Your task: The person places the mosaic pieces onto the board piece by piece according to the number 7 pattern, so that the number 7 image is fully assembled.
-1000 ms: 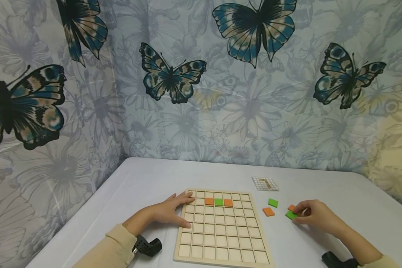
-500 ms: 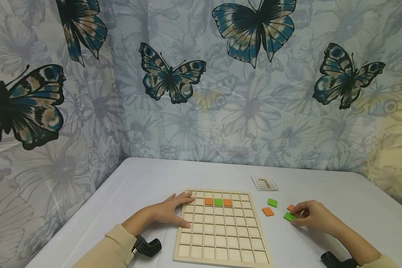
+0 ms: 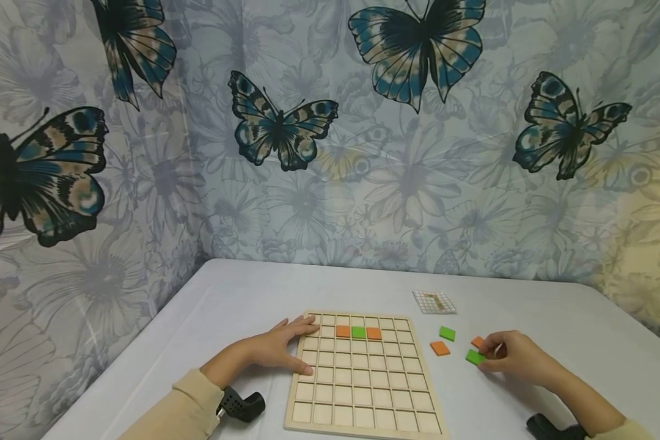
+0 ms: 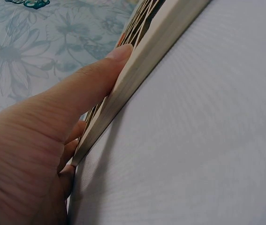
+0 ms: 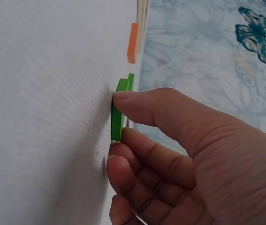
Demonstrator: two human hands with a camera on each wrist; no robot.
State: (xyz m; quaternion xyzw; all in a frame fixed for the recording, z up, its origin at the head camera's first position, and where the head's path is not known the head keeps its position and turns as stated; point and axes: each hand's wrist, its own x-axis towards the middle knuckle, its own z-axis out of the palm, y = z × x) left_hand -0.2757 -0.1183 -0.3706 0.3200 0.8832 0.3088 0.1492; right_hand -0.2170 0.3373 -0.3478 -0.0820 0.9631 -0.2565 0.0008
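Note:
A wooden grid board [image 3: 363, 434] lies on the white table. Two orange tiles [image 3: 343, 331] and a green tile [image 3: 359, 332] between them sit in a row near its far side. Along the board's left edge rests my left hand [image 3: 272, 349], fingers spread and thumb on the rim [image 4: 142, 63]. Right of the board, my right hand [image 3: 514, 354] pinches a green square tile [image 5: 117, 112] between thumb and fingers, close over the tabletop. Partly behind that hand's fingers is an orange tile [image 3: 477, 341].
A loose green tile [image 3: 447, 333] and a loose orange tile [image 3: 440, 348] lie between the board and my right hand. Farther back is a small card [image 3: 434, 302] printed with a grid pattern. A butterfly-print cloth [image 3: 308, 214] hangs behind the table.
My right hand has shifted the green tile slightly left and toward me, away from the orange tile beside it. The left hand and the board have stayed in place.

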